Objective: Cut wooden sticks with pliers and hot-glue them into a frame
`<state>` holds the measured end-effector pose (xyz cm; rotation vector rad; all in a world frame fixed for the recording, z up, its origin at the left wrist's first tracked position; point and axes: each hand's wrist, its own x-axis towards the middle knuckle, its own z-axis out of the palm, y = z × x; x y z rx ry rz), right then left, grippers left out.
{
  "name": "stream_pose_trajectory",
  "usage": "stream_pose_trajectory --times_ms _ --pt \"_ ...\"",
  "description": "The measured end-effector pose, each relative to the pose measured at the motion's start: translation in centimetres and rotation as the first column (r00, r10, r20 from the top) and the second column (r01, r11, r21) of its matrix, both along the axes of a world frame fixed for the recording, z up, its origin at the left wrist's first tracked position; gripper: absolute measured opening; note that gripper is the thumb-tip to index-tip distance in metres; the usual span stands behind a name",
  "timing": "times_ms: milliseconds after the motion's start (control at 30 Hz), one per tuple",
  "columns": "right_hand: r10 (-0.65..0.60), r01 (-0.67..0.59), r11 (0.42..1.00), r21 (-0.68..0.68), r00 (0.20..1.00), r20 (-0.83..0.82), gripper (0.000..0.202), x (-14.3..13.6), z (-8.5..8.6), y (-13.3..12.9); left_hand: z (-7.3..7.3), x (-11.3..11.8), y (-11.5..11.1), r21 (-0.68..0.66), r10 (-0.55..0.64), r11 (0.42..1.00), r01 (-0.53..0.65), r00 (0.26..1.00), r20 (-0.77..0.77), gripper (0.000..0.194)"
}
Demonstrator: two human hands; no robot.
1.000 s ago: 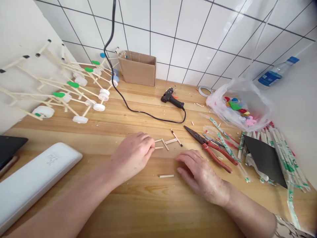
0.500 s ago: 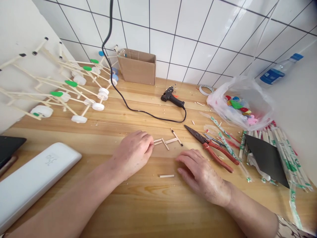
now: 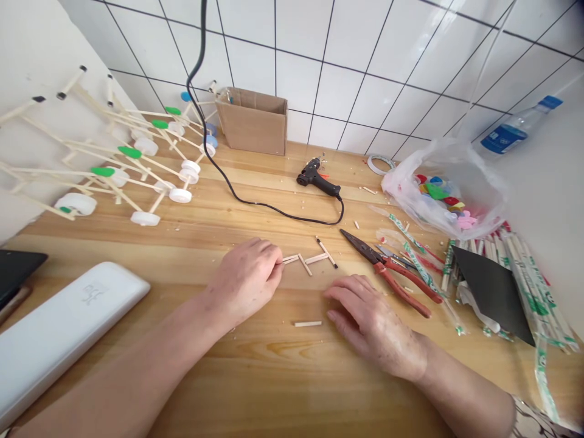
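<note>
My left hand (image 3: pixel 249 274) is closed on the left end of a small frame of wooden sticks (image 3: pixel 305 263); its far part is hidden under my fingers. Across the frame's right end lies a short stick with black tips (image 3: pixel 326 252). My right hand (image 3: pixel 371 322) rests on the table with its fingers loosely curved and apart, nothing in them. Between the hands, nearer to me, lies a loose piece of stick (image 3: pixel 308 323). Red-handled pliers (image 3: pixel 387 271) lie just beyond my right hand.
A black glue gun (image 3: pixel 319 178) lies farther back, its cord looping across the table. Stick models with white wheels (image 3: pixel 145 218) stand at left, near a white power bank (image 3: pixel 77 340) and a cardboard box (image 3: pixel 255 125). At right are a plastic bag of colourful pieces (image 3: pixel 401 176) and wrapped chopsticks (image 3: pixel 531 292).
</note>
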<state>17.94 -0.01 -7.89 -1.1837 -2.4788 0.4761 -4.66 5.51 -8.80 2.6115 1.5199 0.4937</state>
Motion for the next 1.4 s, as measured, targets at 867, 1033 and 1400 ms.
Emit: stream_pose_trajectory --times_ms 867,1033,1400 --pt "0.000 0.000 1.000 0.019 1.000 0.004 0.019 0.0 0.1 0.0 0.8 -1.5 1.2 -0.412 0.134 0.910 -0.033 0.967 0.219 0.014" --pt "0.005 -0.005 1.000 0.026 1.000 0.004 0.017 0.0 0.2 0.0 0.5 -1.6 1.2 -0.392 0.118 0.920 -0.017 0.965 0.236 0.014" --pt "0.008 -0.008 1.000 0.012 1.000 0.013 0.017 0.0 0.2 0.0 0.5 -1.4 1.2 -0.396 0.121 0.918 -0.020 0.965 0.233 0.011"
